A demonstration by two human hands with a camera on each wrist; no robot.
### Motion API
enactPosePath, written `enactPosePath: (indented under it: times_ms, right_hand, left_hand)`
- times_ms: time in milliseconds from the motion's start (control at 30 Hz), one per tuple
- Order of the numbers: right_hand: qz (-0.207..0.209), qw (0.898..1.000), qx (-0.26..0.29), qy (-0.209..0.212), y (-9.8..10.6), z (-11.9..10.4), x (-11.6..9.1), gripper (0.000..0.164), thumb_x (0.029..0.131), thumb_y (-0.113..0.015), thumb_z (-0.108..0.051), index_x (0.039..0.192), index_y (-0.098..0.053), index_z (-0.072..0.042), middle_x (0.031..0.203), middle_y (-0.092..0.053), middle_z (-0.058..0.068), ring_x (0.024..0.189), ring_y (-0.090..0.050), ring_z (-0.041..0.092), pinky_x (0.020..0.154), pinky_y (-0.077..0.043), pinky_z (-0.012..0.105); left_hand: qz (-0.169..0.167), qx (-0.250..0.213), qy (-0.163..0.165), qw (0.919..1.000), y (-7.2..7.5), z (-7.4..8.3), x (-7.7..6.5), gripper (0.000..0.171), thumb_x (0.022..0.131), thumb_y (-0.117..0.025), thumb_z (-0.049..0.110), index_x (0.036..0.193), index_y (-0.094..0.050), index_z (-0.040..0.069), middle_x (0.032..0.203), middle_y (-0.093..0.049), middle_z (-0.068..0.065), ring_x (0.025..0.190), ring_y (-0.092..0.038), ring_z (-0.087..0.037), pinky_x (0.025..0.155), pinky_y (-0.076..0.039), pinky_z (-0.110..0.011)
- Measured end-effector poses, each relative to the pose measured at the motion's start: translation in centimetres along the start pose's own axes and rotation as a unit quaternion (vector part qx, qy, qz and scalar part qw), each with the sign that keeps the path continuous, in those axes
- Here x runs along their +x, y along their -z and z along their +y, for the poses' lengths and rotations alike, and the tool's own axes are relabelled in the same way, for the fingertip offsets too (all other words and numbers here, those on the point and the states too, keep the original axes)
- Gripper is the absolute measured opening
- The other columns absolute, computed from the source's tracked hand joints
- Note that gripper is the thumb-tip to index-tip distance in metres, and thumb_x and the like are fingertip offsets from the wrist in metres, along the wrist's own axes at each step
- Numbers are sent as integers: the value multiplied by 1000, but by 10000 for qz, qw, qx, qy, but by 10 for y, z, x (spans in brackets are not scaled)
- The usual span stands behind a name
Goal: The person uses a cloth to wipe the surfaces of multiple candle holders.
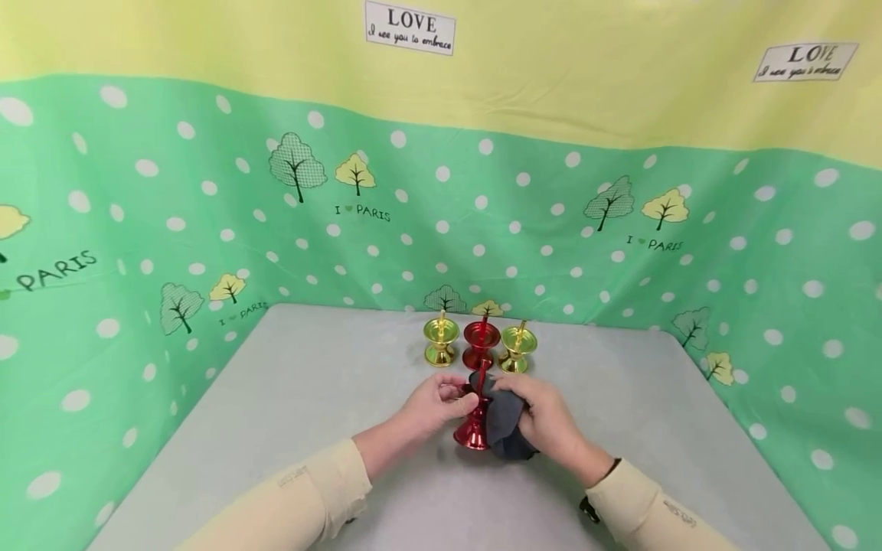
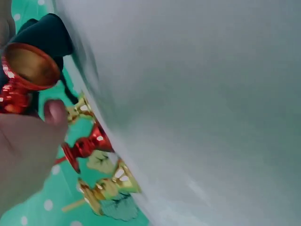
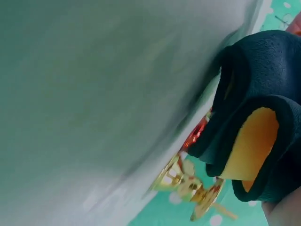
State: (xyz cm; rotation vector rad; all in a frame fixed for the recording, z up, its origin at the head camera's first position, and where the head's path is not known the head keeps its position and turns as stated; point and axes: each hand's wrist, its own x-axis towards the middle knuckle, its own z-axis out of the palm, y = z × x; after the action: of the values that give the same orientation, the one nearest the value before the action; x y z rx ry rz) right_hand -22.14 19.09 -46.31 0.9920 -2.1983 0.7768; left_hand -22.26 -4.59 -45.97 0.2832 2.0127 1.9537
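Note:
My left hand (image 1: 432, 403) grips a shiny red candle holder (image 1: 472, 435) by its upper part, thumb at the near side. A flared foot, a narrow waist and a post rising from the top make up its shape. In the left wrist view the hollow underside of its foot (image 2: 33, 66) shows, so it is lifted and tilted. A dark blue-grey cloth (image 1: 505, 419) is bunched in my right hand (image 1: 547, 419) and lies against the holder's right side and rim. The right wrist view shows the cloth's folds (image 3: 270, 61), with a yellow-orange patch inside one fold.
Behind the hands, three similar holders stand upright in a row: a gold one (image 1: 441, 353), a red one (image 1: 480, 337) and another gold one (image 1: 517, 360). They are near the far edge of the grey table (image 1: 310, 367). A green and yellow curtain (image 1: 386, 268) surrounds the table.

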Motion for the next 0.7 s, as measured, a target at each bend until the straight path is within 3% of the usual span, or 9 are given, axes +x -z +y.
enactPosePath:
  times_ms: [133, 267, 367, 533, 700]
  right_hand:
    - [247, 9952, 906, -269, -4, -6, 8, 56, 74, -68, 30, 108, -75, -15, 120, -80, 11, 111, -77, 33, 108, -51, 16]
    - [183, 9920, 1195, -362, -9, -6, 12, 50, 80, -73, 24, 109, -78, -16, 122, -80, 12, 114, -76, 35, 111, -47, 13]
    - [38, 9939, 1081, -212, -13, -1, 10, 50, 79, -75, 23, 111, -79, -16, 122, -80, 11, 114, -76, 34, 111, -47, 15]
    - [-367, 9963, 762, 170, -14, 12, 7, 49, 78, -77, 19, 113, -79, -16, 124, -80, 10, 114, -77, 33, 107, -56, 26]
    - [-919, 9951, 248, 259, -5, 12, 10, 50, 77, -80, 17, 117, -78, -14, 129, -78, 9, 116, -76, 33, 96, -63, 45]
  left_hand:
    - [-871, -479, -63, 9950, 12, -1, -2, 72, 105, -66, 44, 151, -46, -9, 144, -67, -21, 124, -67, -13, 112, -52, -34]
    - [-1319, -1066, -22, 9855, 19, -5, -5, 75, 107, -54, 48, 153, -44, -11, 135, -73, -6, 123, -65, -7, 113, -49, -26]
    - [-1285, -1199, 57, 9844, 24, -9, -6, 68, 110, -53, 44, 151, -47, -9, 124, -76, 4, 118, -66, -4, 110, -48, -24]
    - [-1151, -1134, 264, 9865, 30, -9, -4, 64, 112, -58, 29, 159, -37, -9, 138, -73, -10, 115, -69, -5, 109, -51, -28]
    - [-854, -652, 108, 9942, 27, -5, -6, 63, 107, -67, 21, 158, -41, -7, 143, -68, -23, 109, -72, -6, 97, -57, -23]
